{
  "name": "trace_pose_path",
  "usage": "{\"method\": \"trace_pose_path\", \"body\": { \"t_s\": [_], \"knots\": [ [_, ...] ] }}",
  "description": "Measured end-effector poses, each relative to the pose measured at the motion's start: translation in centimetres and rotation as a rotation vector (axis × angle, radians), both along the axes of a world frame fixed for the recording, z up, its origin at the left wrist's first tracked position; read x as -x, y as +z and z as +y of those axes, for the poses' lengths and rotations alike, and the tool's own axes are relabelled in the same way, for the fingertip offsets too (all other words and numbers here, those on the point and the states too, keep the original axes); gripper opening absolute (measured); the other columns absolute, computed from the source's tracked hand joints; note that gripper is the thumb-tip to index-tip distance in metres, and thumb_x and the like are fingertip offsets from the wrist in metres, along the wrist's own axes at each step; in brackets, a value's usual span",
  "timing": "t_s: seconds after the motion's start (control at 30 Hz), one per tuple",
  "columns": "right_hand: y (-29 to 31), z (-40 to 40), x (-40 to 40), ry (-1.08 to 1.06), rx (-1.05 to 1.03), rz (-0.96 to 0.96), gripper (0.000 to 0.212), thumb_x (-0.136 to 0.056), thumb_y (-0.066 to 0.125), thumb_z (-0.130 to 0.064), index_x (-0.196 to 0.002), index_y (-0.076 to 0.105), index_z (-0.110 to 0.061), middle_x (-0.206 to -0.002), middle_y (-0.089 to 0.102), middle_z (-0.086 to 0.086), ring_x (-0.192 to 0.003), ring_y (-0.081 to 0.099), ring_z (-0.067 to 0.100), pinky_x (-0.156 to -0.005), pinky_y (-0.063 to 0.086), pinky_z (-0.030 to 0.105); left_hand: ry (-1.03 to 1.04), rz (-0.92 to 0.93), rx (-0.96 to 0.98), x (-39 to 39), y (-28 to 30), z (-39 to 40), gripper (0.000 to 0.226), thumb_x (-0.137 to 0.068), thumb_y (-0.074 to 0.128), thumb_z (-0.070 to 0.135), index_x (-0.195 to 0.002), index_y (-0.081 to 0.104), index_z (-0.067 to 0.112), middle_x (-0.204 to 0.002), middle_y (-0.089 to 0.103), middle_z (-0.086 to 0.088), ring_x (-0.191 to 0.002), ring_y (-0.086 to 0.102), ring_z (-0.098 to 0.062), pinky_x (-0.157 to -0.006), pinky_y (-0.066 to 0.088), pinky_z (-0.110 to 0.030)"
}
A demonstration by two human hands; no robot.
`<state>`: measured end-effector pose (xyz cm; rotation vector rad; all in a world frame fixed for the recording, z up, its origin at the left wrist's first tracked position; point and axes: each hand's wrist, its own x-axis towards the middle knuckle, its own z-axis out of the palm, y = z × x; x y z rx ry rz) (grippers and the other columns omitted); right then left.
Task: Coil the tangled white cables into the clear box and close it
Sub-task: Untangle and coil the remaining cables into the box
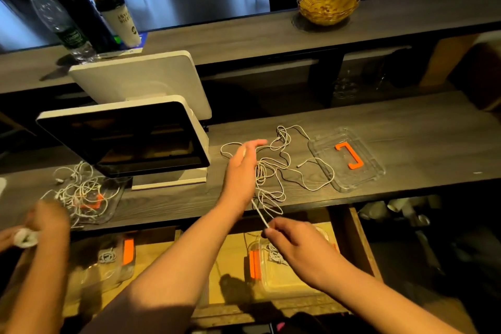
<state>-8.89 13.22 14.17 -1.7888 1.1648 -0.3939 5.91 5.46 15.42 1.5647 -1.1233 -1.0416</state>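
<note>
Tangled white cables (282, 135) lie spread over the dark wooden counter. My left hand (242, 164) is raised over them, fingers stretched forward, with several loops of the cable hanging at its palm. Below the counter edge my right hand (296, 243) pinches a straight end of the same cable between thumb and fingertips. A clear lid (325, 150) with an orange handle (349, 157) lies flat on the counter to the right of the cables. On the shelf underneath, a clear box (275, 283) with an orange latch holds a little white cable.
A point-of-sale screen (127, 141) stands left of the cables. Beyond it, another clear box (109, 211) is full of tangled cables, and another person's hands (44, 222) hold something white. Bottles, a cup and a wicker basket (328, 5) stand on the upper ledge.
</note>
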Motion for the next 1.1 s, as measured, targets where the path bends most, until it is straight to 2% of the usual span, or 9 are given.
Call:
{"method": "trace_pose_path", "body": {
  "t_s": [0.07, 0.17, 0.3, 0.43, 0.6, 0.73, 0.87, 1.0, 1.1],
  "knots": [
    [1.2, 0.1, -0.1, 0.037, 0.091, -0.004, 0.018, -0.097, 0.044, -0.038, -0.085, 0.055, -0.028, -0.059, 0.052, -0.01, -0.057, 0.048, 0.005, -0.057, 0.038, 0.029, -0.198, -0.193, -0.09, 0.1, -0.9, 0.2, 0.038, -0.106, 0.029, 0.034, -0.111, 0.067, 0.028, -0.087, 0.049, 0.001, -0.072, 0.041, -0.007, -0.058, 0.031, -0.018],
    [2.8, -1.2, 0.7, 0.03, 0.249, 0.011, 0.013, -0.094, 0.041, -0.039, -0.089, 0.049, -0.03, -0.074, 0.06, -0.009, -0.069, 0.056, 0.013, -0.066, 0.047, 0.04, -0.464, 0.006, -0.32, 1.0, -1.5, 2.1, 0.037, -0.106, 0.033, 0.027, -0.107, 0.066, 0.011, -0.087, 0.055, -0.005, -0.083, 0.046, -0.015, -0.063, 0.036, -0.016],
    [3.1, -3.8, 3.1, -0.098, 0.465, 0.052, 0.017, -0.093, 0.052, -0.036, -0.094, 0.06, -0.021, -0.075, 0.062, -0.008, -0.069, 0.057, 0.013, -0.063, 0.045, 0.033, -0.623, 0.274, -0.66, 1.5, -0.8, 4.0, 0.06, -0.09, 0.027, 0.074, -0.075, 0.053, 0.022, -0.059, 0.037, 0.003, -0.052, 0.027, -0.009, -0.05, 0.017, -0.021],
    [3.0, -5.1, 4.9, -0.24, 0.456, 0.074, 0.031, -0.08, 0.068, -0.046, -0.079, 0.063, -0.016, -0.057, 0.055, -0.005, -0.054, 0.051, 0.011, -0.052, 0.04, 0.03, -0.922, 0.274, -0.553, 1.3, 0.2, 4.5, 0.057, -0.085, 0.037, 0.074, -0.095, 0.063, 0.023, -0.058, 0.03, 0.006, -0.051, 0.021, -0.007, -0.047, 0.017, -0.02],
    [1.2, -4.1, 5.3, -0.301, 0.285, 0.016, 0.022, -0.086, 0.061, -0.043, -0.077, 0.063, -0.023, -0.06, 0.059, -0.003, -0.055, 0.052, 0.008, -0.055, 0.043, 0.03, -0.522, 0.201, -0.337, 0.8, -0.1, 3.9, 0.047, -0.102, 0.035, 0.044, -0.127, 0.06, 0.014, -0.066, 0.058, 0.002, -0.057, 0.049, -0.008, -0.053, 0.04, -0.022],
    [-0.9, -2.6, 4.5, -0.267, 0.203, 0.076, 0.02, -0.094, 0.054, -0.037, -0.084, 0.065, -0.024, -0.066, 0.063, -0.002, -0.061, 0.058, 0.01, -0.06, 0.049, 0.038, -0.165, 0.601, -0.26, 0.9, -0.6, 3.4, 0.045, -0.102, 0.031, 0.042, -0.13, 0.058, 0.019, -0.108, 0.073, -0.013, -0.104, 0.068, -0.025, -0.094, 0.052, -0.038],
    [-2.4, -1.0, 3.2, -0.113, 0.097, 0.067, 0.017, -0.096, 0.053, -0.036, -0.106, 0.064, -0.028, -0.078, 0.066, -0.008, -0.069, 0.062, 0.006, -0.067, 0.054, 0.034, 0.204, 1.066, -0.162, 1.1, -0.2, 2.2, 0.042, -0.101, 0.035, 0.042, -0.123, 0.061, 0.017, -0.084, 0.069, -0.012, -0.078, 0.068, -0.022, -0.079, 0.056, -0.037],
    [-3.1, -0.1, 2.5, 0.054, 0.112, 0.195, 0.031, -0.095, 0.048, -0.046, -0.121, 0.056, -0.031, -0.088, 0.07, -0.006, -0.078, 0.064, 0.007, -0.072, 0.052, 0.031, 0.358, 0.838, -0.107, 1.3, -0.6, 1.1, 0.045, -0.103, 0.03, 0.044, -0.122, 0.061, 0.017, -0.062, 0.046, 0.001, -0.05, 0.041, -0.008, -0.045, 0.039, -0.021],
    [-2.2, 0.3, 2.3, 0.127, 0.174, 0.185, 0.025, -0.095, 0.048, -0.042, -0.115, 0.057, -0.03, -0.087, 0.069, -0.002, -0.075, 0.061, 0.009, -0.068, 0.047, 0.03, 0.242, 0.504, -0.065, 1.5, -1.1, 1.3, 0.046, -0.103, 0.028, 0.047, -0.123, 0.061, 0.023, -0.063, 0.035, 0.005, -0.052, 0.028, -0.007, -0.043, 0.025, -0.019]
  ]
}}
